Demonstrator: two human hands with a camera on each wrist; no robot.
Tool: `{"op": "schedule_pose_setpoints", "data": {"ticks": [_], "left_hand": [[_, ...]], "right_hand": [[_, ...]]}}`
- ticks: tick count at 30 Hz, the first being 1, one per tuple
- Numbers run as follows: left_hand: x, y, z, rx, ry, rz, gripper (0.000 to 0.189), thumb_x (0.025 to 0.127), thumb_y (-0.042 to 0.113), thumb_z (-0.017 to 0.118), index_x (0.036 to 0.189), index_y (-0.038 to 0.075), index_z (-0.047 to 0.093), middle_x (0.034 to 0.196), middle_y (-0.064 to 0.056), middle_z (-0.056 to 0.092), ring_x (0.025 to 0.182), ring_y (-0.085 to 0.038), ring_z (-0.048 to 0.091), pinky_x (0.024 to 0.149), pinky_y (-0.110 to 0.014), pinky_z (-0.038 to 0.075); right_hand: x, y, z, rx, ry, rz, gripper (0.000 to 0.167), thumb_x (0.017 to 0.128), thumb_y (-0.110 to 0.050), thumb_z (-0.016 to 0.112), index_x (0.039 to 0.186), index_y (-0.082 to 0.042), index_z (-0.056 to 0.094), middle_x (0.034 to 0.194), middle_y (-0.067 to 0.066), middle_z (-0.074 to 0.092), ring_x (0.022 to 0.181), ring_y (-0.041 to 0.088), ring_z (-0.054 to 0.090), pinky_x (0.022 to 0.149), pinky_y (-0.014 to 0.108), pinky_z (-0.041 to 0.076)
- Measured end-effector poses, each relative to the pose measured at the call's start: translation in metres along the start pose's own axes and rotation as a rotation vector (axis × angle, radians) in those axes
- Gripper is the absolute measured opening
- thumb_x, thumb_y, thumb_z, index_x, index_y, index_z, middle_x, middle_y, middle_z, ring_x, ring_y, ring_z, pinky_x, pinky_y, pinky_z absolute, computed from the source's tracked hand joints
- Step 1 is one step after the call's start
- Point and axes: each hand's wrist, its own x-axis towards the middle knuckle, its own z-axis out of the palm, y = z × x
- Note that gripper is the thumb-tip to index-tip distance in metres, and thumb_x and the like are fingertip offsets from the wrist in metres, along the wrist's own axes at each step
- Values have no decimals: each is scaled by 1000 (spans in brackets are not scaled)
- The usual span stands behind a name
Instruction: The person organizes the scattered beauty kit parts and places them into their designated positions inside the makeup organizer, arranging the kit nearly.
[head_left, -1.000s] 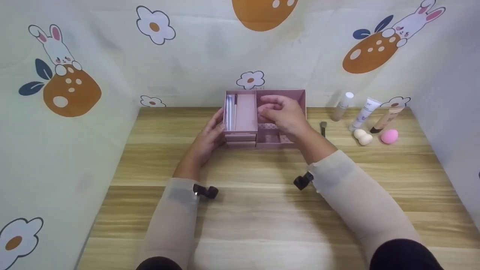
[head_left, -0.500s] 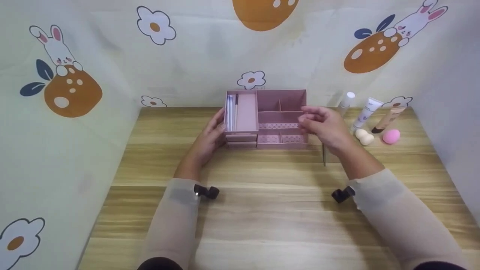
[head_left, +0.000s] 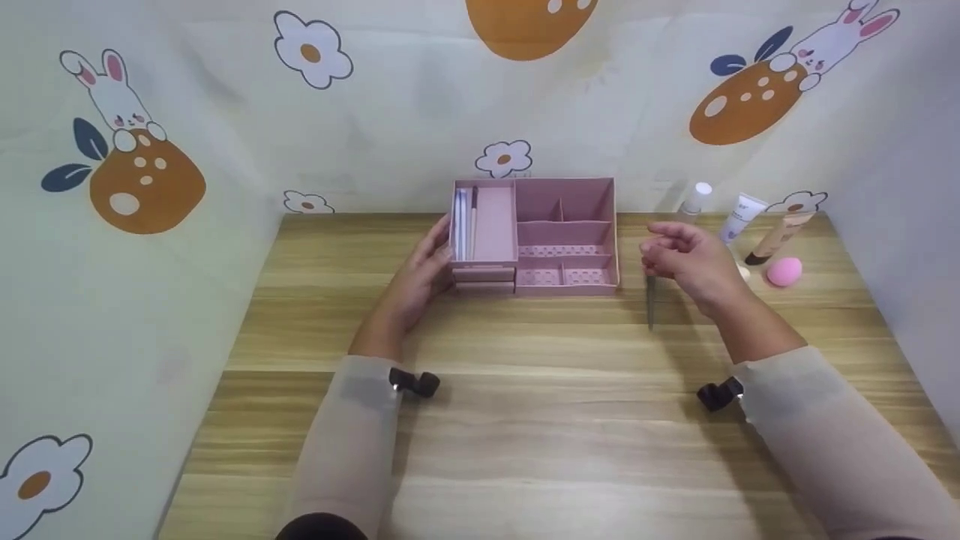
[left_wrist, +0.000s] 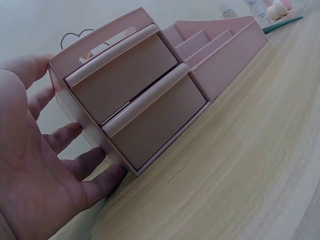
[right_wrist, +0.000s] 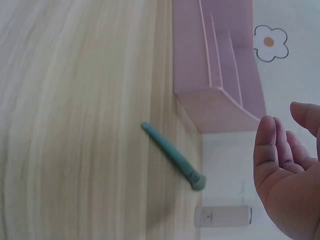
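Observation:
My left hand [head_left: 411, 289] rests against the left side of a pink desktop organizer [head_left: 566, 290]. In the left wrist view its fairly straight fingers [left_wrist: 67, 137] touch the side wall, next to two drawers [left_wrist: 125, 77]. The right hand [head_left: 697, 266] hovers right of the organizer, over a green-handled makeup brush [right_wrist: 172, 155] lying on the table. Nothing is between its loosely bent fingers, and in the right wrist view they are apart from the brush. The brush's head is hidden under the hand in the head view. A few slim sticks [head_left: 465, 225] lie in the organizer's top-left tray.
At the back right stand a white-capped bottle [head_left: 699, 199], a white tube [head_left: 741, 214] and a beige tube [head_left: 780, 236]. A pink makeup sponge [head_left: 784, 271] sits before them; a cream sponge [head_left: 743, 274] is mostly hidden by my hand. A patterned wall [head_left: 405, 112] rises behind the table.
My right hand has moved from above the organizer's right compartments rightward, over the brush. The left hand has stayed against the organizer's side.

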Motion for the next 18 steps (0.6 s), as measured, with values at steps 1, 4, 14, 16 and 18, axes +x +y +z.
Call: {"op": "schedule_pose_setpoints", "data": {"ticks": [1, 4, 14, 16, 18], "left_hand": [[0, 1, 0, 3, 2, -3, 57, 109, 44, 58, 162, 53, 37, 179, 10, 23, 162, -28, 35, 130, -56, 36], [0, 2, 0, 18, 4, -14, 57, 109, 46, 57, 161, 55, 37, 179, 11, 23, 163, -28, 34, 131, -56, 35], [0, 2, 0, 37, 10, -17, 54, 109, 48, 57, 159, 58, 37, 179, 9, 24, 162, -28, 36, 130, -56, 37], [0, 2, 0, 27, 6, -17, 55, 109, 47, 57, 159, 58, 37, 178, 9, 25, 161, -28, 37, 130, -57, 36], [1, 2, 0, 14, 2, -15, 56, 109, 46, 57, 160, 56, 37, 178, 9, 26, 161, -28, 37, 130, -57, 36]], "right_hand": [[1, 2, -2, -7, 3, 5, 27, 103, -7, 70, 128, -15, 65, 99, -6, 76, 87, 8, 74, 79, 22, 66], [3, 7, -7, -44, 15, 31, 28, 103, -8, 71, 129, -15, 64, 101, -7, 77, 88, 6, 74, 79, 22, 65], [10, 25, -19, -191, 15, 162, 59, 103, -12, 70, 156, 1, 47, 97, -12, 75, 83, 8, 73, 81, 27, 67], [11, 28, -21, -198, 8, 182, 62, 102, -13, 71, 157, 1, 46, 94, -13, 73, 81, 8, 72, 80, 28, 67], [12, 31, -22, -210, 0, 202, 64, 102, -14, 73, 158, 1, 45, 92, -14, 72, 80, 8, 72, 79, 28, 67]]}}
